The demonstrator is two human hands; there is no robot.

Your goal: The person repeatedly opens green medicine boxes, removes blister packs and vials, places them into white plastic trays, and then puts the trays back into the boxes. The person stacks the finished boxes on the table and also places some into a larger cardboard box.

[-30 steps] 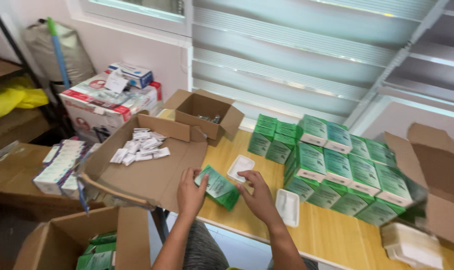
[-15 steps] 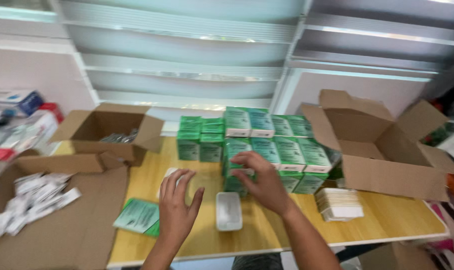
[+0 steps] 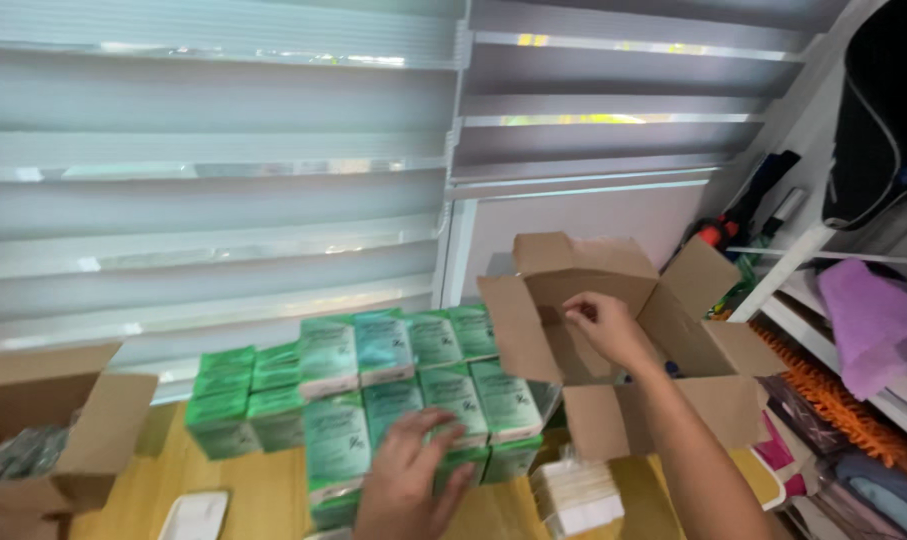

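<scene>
A person's right hand point(image 3: 601, 325) reaches into an open brown cardboard carton point(image 3: 613, 340) standing at the right end of a wooden table point(image 3: 253, 490), fingers loosely curled with the tips pressed together near the carton's inner wall — whether they pinch anything cannot be told. The carton sits upright, mouth facing up and toward the camera, its four flaps splayed outward.

The left hand point(image 3: 408, 480) lies low at the table's near edge, fingers spread and partly open, resting against the front of a stack of green-and-white boxes point(image 3: 373, 400); it grips nothing that shows. The boxes are small upright rectangles, long axes vertical, each with a pale label panel facing the camera, packed in rows two tiers high across the middle of the table, touching the carton's left flap.

Just right of the left hand sits a stack of white packets point(image 3: 578, 495). A white plastic tray point(image 3: 195, 515) lies flat at lower left, and a second open cardboard box point(image 3: 48, 430) stands at the far left edge.
</scene>
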